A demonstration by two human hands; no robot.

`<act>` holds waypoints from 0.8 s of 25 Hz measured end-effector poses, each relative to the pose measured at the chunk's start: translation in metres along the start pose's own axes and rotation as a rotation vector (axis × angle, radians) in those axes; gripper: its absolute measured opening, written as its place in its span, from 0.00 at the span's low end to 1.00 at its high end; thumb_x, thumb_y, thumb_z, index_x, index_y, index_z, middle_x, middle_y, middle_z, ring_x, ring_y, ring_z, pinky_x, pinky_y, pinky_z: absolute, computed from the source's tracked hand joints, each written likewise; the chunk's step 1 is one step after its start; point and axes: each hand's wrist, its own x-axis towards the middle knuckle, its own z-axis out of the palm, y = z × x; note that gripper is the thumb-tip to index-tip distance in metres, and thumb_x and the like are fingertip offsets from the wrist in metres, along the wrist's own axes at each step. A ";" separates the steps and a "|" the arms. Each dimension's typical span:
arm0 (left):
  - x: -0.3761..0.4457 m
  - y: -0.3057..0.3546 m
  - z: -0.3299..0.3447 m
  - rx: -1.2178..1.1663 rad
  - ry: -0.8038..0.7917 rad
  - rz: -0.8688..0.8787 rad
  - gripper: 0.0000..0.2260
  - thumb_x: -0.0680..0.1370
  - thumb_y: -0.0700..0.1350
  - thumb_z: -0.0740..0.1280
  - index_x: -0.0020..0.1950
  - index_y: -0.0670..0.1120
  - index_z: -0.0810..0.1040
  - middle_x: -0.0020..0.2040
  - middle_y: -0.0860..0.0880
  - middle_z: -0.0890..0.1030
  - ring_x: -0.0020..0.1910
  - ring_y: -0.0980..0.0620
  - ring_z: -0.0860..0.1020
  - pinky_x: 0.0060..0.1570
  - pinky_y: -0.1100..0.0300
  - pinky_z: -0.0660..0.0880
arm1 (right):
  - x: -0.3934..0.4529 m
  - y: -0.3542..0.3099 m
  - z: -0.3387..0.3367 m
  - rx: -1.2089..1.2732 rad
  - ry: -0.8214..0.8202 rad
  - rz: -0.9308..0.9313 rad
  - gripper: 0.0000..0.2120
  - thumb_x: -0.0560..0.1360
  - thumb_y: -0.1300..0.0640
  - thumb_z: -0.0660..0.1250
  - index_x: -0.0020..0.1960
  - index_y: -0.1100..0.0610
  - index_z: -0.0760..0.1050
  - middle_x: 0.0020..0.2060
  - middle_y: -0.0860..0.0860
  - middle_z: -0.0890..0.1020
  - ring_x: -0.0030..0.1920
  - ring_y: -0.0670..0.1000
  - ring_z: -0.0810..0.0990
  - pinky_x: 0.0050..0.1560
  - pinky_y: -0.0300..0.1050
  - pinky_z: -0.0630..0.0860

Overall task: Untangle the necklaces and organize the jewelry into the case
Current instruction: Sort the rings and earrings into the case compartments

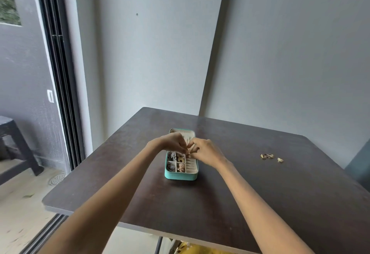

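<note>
the fingers (185, 147) hide a small pinkish piece (188, 150) — too tiny to identify.

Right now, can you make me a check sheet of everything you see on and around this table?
Surface: dark brown table, bare wood around the case.
Job's things: open teal jewelry case near the middle; small jewelry pieces in its left compartments, ring rolls on its right side.
Clutter: a few gold rings loose on the table, to the right of the case.
Grips: left hand and right hand meet above the case, fingers pinching a small pinkish-gold piece; too small to name.
Cables: nothing seen.
Surroundings: grey walls, sliding door track on the left, dark stool outside.
</note>
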 end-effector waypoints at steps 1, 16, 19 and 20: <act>0.000 0.001 0.000 0.011 0.008 -0.009 0.07 0.74 0.41 0.70 0.47 0.37 0.83 0.33 0.49 0.76 0.32 0.58 0.70 0.33 0.65 0.65 | 0.001 -0.002 -0.003 -0.045 -0.018 -0.017 0.11 0.69 0.60 0.70 0.51 0.52 0.77 0.43 0.47 0.85 0.46 0.47 0.81 0.45 0.42 0.75; 0.004 0.015 0.001 0.088 0.012 -0.117 0.10 0.73 0.45 0.70 0.46 0.38 0.83 0.33 0.49 0.76 0.32 0.55 0.70 0.32 0.63 0.64 | -0.006 0.004 -0.003 0.084 0.016 -0.018 0.08 0.72 0.62 0.68 0.51 0.55 0.77 0.44 0.49 0.83 0.42 0.45 0.80 0.44 0.34 0.72; 0.004 0.014 0.001 0.103 0.007 -0.137 0.10 0.73 0.46 0.71 0.49 0.41 0.84 0.39 0.49 0.79 0.36 0.54 0.73 0.36 0.62 0.68 | -0.007 0.004 -0.002 0.133 0.026 -0.012 0.07 0.73 0.62 0.67 0.51 0.56 0.76 0.43 0.48 0.80 0.41 0.44 0.77 0.44 0.33 0.71; 0.005 0.014 0.001 0.113 0.006 -0.141 0.10 0.73 0.46 0.71 0.49 0.42 0.84 0.38 0.49 0.79 0.35 0.55 0.73 0.35 0.63 0.67 | -0.007 0.004 -0.001 0.123 0.012 -0.015 0.08 0.73 0.64 0.67 0.51 0.57 0.76 0.44 0.49 0.80 0.43 0.46 0.78 0.45 0.37 0.73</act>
